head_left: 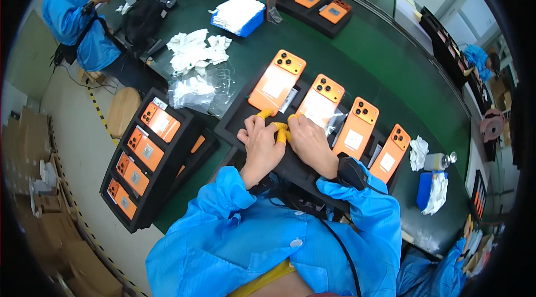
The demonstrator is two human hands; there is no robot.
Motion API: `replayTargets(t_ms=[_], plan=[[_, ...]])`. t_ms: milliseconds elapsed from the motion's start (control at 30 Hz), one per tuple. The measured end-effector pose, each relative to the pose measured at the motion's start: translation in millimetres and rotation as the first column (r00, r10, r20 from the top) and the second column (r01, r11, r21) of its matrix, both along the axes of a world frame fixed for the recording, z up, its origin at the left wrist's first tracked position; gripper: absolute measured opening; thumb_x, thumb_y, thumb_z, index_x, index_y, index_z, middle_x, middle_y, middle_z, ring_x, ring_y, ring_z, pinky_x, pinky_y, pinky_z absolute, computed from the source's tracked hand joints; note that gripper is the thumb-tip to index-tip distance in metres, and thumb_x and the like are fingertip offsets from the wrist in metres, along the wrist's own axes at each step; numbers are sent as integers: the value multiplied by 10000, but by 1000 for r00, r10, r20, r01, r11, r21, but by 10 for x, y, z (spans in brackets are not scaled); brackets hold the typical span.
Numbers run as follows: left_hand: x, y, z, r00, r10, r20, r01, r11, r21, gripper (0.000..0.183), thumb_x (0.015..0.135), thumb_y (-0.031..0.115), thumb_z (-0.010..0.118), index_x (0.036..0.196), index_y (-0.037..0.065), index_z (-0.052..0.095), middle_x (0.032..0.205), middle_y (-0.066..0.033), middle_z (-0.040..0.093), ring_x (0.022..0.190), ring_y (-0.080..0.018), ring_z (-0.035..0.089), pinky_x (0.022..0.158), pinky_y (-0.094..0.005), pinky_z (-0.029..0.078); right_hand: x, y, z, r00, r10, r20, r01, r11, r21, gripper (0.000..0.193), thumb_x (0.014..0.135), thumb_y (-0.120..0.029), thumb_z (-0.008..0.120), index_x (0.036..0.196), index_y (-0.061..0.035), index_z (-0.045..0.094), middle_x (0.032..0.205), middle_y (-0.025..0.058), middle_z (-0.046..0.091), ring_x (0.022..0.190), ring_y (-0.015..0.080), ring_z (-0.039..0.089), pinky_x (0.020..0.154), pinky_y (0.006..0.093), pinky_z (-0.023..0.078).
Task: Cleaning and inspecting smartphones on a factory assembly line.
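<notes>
Four orange phones stand in a row in a black foam tray before me, backs up and camera bumps at the far end. My left hand (263,143) and my right hand (310,141), with yellow finger cots on some fingertips, meet at the lower end of the second phone (320,100). Both hands have bent, pinched fingers; what is between them is too small to make out. Clear film (336,120) shows at that phone's right edge. Left of it lies the first phone (277,82); to the right are the third phone (356,127) and the fourth phone (391,153).
Stacked black trays (146,160) of orange phones stand at left. Beyond lie white gloves (196,51), clear plastic bags (192,91) and a blue box of white cloths (239,14). A bottle (438,161) and another blue box (425,188) are at right. A co-worker (78,20) stands far left.
</notes>
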State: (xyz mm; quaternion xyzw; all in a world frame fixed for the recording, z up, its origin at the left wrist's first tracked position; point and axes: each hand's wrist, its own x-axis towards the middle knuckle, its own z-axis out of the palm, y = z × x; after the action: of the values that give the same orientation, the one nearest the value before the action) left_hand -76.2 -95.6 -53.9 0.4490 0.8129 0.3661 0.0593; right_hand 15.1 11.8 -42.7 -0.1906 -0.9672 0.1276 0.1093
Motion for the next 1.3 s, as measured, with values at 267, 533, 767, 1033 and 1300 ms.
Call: replayTargets(t_ms=[267,533,767,1033,1300], plan=[[126,-58,-72,989,60,-135,-55,998,39,262,713,76,630,973,54,655,1202,-85,539,1136,-264,408,848,-416,231,19,-9,-64,994,96,-61,-90,992,90,157,746,-17,567,884,12,500,819,164,552,779,297,610,656,353,523],[314,-116,-35,984,-3,-179,20,995,93,502,781,122,624,1256,37,485,1241,-99,520,1079,-219,457,862,-389,238,54,392,152,982,116,-148,-176,838,-517,140,756,-28,599,862,57,564,793,233,609,758,402,592,645,442,463],[176,-195,-84,954,-36,-298,71,991,110,378,773,130,644,1140,63,585,1092,-64,604,1067,-217,500,852,-407,230,67,527,124,995,95,-34,-88,657,-749,70,840,-13,558,892,31,574,597,99,584,562,143,607,485,275,450],[274,-202,-59,936,-201,-288,164,975,-147,281,808,232,608,1046,84,632,1016,-49,596,1173,-242,436,834,-469,230,163,650,105,995,-77,-68,-57,133,-990,64,903,-60,525,884,-12,562,602,3,529,469,69,478,427,210,350],[298,-181,-124,945,-172,-277,163,985,-54,306,807,226,591,1086,102,611,1042,-35,583,1161,-228,459,842,-470,241,631,1347,931,440,-759,-480,-323,364,-873,202,944,-177,480,769,-76,491,598,-37,418,461,51,374,430,196,306]])
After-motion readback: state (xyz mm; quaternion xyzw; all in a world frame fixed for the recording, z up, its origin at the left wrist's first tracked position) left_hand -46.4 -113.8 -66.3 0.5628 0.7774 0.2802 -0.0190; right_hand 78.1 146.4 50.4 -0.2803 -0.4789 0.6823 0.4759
